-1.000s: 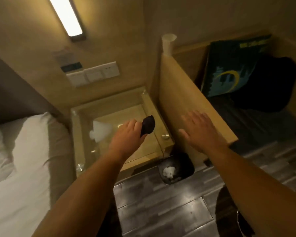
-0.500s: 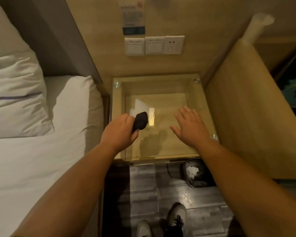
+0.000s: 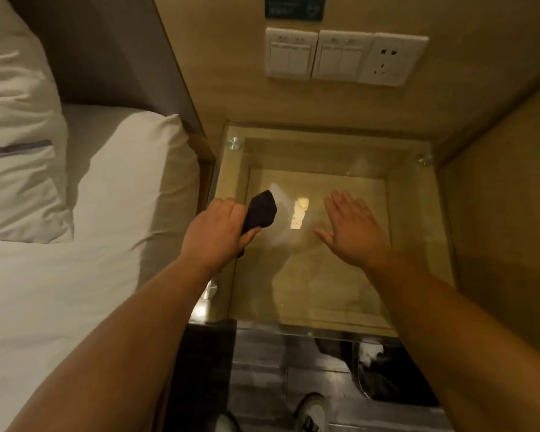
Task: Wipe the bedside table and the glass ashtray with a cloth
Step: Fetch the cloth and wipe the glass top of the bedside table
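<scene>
The bedside table [image 3: 321, 151] has a glass top over a light wooden frame and stands against the wall between the bed and a wooden partition. My left hand [image 3: 214, 233] is over the table's left edge, shut on a bunched dark cloth [image 3: 261, 210] whose end sticks out past my fingers. My right hand [image 3: 354, 229] hovers flat and open over the middle of the glass, fingers spread, holding nothing. No glass ashtray shows in this view; only reflections lie on the glass.
A white bed [image 3: 85, 275] with a pillow [image 3: 16, 145] lies close on the left. Wall switches and a socket [image 3: 345, 56] sit above the table. A wooden partition [image 3: 508, 213] closes the right side. A dark bin [image 3: 387, 372] and my shoes [image 3: 310, 411] are on the floor below.
The view has swung down and in over the table. My right hand moved from the partition's edge to over the glass. My left hand still grips the cloth.
</scene>
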Action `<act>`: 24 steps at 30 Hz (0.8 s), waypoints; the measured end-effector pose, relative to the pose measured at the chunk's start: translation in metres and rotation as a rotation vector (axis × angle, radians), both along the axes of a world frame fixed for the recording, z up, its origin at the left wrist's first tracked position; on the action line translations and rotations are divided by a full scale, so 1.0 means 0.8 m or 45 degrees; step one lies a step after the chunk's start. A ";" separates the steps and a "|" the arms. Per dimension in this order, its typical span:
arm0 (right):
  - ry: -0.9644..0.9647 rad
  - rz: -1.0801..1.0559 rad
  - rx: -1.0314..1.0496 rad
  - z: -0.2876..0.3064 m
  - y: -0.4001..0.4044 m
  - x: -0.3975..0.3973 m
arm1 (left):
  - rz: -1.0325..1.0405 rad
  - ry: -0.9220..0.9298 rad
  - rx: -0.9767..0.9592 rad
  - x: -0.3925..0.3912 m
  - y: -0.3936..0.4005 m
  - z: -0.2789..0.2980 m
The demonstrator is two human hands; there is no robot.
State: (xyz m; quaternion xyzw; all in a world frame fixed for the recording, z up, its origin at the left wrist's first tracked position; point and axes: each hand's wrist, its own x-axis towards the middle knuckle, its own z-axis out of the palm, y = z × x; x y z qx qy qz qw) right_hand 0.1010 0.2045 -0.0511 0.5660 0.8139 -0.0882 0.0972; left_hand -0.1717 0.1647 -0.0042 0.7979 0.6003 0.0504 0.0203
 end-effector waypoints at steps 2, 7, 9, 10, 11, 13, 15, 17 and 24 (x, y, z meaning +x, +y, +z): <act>0.011 -0.009 -0.026 -0.020 0.008 0.001 | -0.029 0.028 0.006 -0.009 0.009 -0.016; 0.005 -0.014 -0.018 -0.040 0.010 0.005 | -0.023 0.001 -0.001 -0.032 0.027 -0.039; 0.012 -0.012 0.021 -0.040 0.010 0.004 | -0.027 -0.016 0.017 -0.039 0.042 -0.038; 0.008 -0.014 0.032 -0.040 0.010 0.003 | -0.035 -0.019 0.031 -0.042 0.053 -0.036; 0.002 -0.016 0.027 -0.040 0.011 0.003 | -0.051 -0.013 0.049 -0.045 0.067 -0.033; -0.008 -0.022 -0.002 -0.039 0.012 0.002 | -0.099 0.014 0.095 -0.049 0.103 -0.027; -0.003 -0.032 0.005 -0.040 0.012 0.002 | -0.129 0.037 0.135 -0.052 0.145 -0.023; 0.007 -0.029 0.027 -0.041 0.012 0.003 | -0.135 0.043 0.158 -0.052 0.191 -0.023; 0.051 -0.041 0.063 -0.050 0.011 0.007 | -0.112 -0.057 0.033 -0.044 0.303 -0.053</act>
